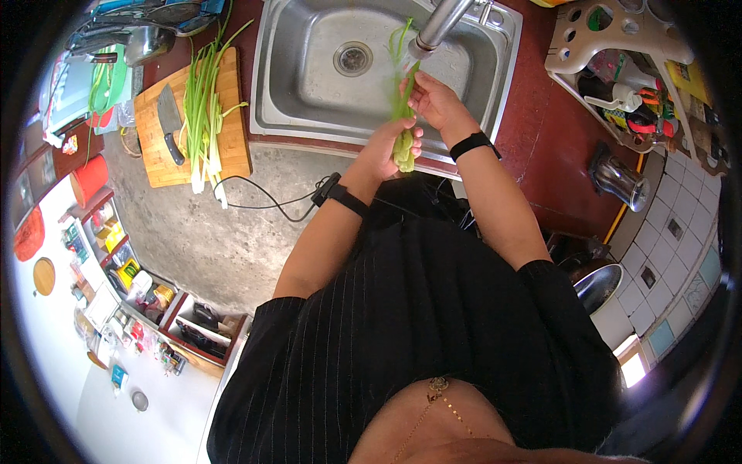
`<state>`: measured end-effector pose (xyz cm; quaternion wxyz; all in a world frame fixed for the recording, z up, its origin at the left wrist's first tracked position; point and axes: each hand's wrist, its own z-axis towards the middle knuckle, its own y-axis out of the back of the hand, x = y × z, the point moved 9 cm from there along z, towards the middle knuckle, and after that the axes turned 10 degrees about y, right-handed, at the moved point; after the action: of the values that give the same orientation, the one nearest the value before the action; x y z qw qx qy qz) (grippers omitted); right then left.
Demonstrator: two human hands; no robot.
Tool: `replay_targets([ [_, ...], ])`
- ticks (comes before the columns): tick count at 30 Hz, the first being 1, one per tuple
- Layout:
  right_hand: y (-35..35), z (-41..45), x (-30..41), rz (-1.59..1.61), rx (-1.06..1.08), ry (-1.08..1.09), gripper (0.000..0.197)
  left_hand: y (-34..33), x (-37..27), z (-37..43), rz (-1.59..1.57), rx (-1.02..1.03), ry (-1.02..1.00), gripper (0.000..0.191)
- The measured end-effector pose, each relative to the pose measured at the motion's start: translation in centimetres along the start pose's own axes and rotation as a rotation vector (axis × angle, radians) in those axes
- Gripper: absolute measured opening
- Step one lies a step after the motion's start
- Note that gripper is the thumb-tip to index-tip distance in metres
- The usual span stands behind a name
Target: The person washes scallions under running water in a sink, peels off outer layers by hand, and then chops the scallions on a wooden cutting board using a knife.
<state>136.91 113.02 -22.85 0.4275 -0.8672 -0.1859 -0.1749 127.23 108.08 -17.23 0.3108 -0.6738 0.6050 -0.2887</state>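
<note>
My left hand grips a leafy green bunch, probably celery, around its pale lower end, near the sink's front rim. Higher up, the fingers of my right hand are on one of its green stalks. The bunch's upper part is blurred and reaches over the stainless steel sink. Directly above it is the faucet, with what looks like water falling onto the stalks. The drain shows in the basin floor, to the left of the bunch.
Left of the sink, a wooden cutting board carries a cleaver and long green stalks. A plastic rack with bottles stands at right, near a metal cup. A black cable hangs beside my left wrist.
</note>
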Motion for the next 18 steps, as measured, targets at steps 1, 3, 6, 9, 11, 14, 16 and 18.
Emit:
replay_targets([
  [1, -0.1, 0.1, -0.1, 0.001, 0.0, -0.001, 0.019, 0.3, 0.0, 0.0, 0.01, -0.007, -0.001, 0.022],
  [3, 1.0, 0.6, -0.5, -0.096, -0.089, -0.005, 0.02, 0.7, 0.0, 0.1, 0.021, -0.014, 0.0, 0.022],
  [6, 2.3, 1.5, -0.5, -0.228, -0.087, 0.016, 0.022, 1.5, -0.3, 0.2, -0.001, -0.094, -0.048, 0.024],
  [9, 2.8, 2.0, -1.0, -0.083, -0.057, 0.025, 0.024, 0.5, -0.1, 0.1, -0.094, 0.006, -0.018, 0.029],
  [11, 2.6, 1.9, -1.1, -0.067, -0.062, 0.04, 0.025, -0.7, 0.0, 0.1, -0.188, 0.154, 0.006, 0.036],
  [14, 0.5, 1.1, -0.6, -0.062, -0.054, 0.054, 0.021, -0.3, 0.0, 0.1, -0.362, 0.189, 0.029, 0.034],
  [16, -0.1, 0.9, -0.4, -0.066, -0.046, 0.055, 0.018, -0.3, -0.2, -0.1, -0.375, 0.219, 0.045, 0.035],
  [18, -0.2, 0.8, 0.1, -0.096, -0.05, 0.08, 0.016, -0.5, -0.3, -0.2, -0.387, 0.251, 0.06, 0.036],
])
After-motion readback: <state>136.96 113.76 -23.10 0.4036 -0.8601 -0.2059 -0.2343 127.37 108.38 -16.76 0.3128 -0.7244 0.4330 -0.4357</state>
